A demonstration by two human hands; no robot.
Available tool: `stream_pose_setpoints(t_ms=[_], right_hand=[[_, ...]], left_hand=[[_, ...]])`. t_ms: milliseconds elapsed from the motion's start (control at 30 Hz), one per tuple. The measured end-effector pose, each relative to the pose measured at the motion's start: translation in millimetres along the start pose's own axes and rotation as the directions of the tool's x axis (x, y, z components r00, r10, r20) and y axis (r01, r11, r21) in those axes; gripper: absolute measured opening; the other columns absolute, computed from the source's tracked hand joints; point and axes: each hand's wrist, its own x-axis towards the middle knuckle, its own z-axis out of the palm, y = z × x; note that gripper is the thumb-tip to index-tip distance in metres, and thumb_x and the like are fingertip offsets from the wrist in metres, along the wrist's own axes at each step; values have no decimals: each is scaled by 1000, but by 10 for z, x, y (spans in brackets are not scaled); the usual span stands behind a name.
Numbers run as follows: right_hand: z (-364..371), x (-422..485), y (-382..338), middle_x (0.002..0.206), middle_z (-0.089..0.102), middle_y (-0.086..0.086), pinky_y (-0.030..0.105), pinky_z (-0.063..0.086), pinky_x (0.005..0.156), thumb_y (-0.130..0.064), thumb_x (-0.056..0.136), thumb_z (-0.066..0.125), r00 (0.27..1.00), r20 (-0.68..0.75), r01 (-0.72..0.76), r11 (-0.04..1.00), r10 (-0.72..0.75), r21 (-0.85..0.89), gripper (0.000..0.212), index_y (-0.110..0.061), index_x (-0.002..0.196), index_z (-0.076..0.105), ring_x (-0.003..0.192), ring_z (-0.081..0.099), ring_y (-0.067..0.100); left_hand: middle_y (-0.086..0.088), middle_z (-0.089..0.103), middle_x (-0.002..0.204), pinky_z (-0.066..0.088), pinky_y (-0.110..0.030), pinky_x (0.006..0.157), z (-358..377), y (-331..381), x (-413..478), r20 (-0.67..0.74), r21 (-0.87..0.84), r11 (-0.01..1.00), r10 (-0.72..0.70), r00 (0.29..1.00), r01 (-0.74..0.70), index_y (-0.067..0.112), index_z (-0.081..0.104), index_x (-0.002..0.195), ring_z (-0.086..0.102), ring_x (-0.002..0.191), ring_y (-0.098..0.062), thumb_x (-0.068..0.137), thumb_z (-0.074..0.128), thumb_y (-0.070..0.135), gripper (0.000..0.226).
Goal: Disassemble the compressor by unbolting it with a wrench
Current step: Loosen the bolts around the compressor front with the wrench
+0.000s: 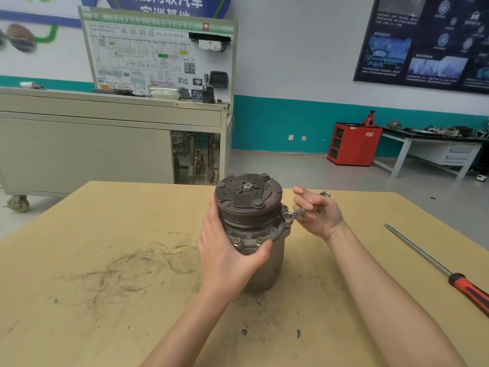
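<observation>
Left hand (225, 250) grips upright compressor (254, 229) — right hand (317, 213) pinches wrench (297, 213), ring end on a flange bolt (288, 215).

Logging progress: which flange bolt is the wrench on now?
The bolt on the compressor's right flange, ringed by the wrench in the right hand; the two front bolts near the left hand stand free.

Light: bright and even all over the room.
Shadows: small and soft, on the counter (105, 274) beside the compressor (264, 266).
Blur: the wall picture (21, 38) at top left is smeared.
Edges: straight lines bend near the sides.
Middle: sharp and clear.
</observation>
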Motion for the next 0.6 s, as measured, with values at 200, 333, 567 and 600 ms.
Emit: stream_pose_setpoints(t_ms=[200,333,567,600], right_hand=[[30,321,-8,47,50,-2,17,26,37,-5,55,77,996,-59,-80,977,70,-199,25,-9,76,65,31,37,8],[42,286,9,48,50,-1,16,33,32,-4,64,69,991,-130,-47,986,26,-163,22,-8,84,63,30,40,8],[438,-375,-209,72,66,7,17,50,52,-19,88,52,919,-262,149,875,-295,-460,26,-8,84,75,55,60,11],[537,-483,-201,75,69,9,19,52,56,-20,89,48,886,-270,169,804,-377,-570,29,-6,84,74,61,64,14]], left_hand=[[8,33,150,28,-48,115,-18,19,-2,-7,-11,1000,-3,1000,3,28,14,153,30,139,-11,54,63,66,117],[7,33,150,28,-50,114,-21,32,-2,1,-13,1000,-9,1000,9,28,14,153,31,140,-12,54,63,66,117],[11,30,150,24,-42,117,-31,25,-13,16,-20,1000,-9,1000,10,35,9,152,28,140,-8,54,63,67,116],[12,30,150,23,-40,117,-30,23,-12,18,-18,1000,-7,1000,7,38,7,151,28,139,-8,54,63,67,115]])
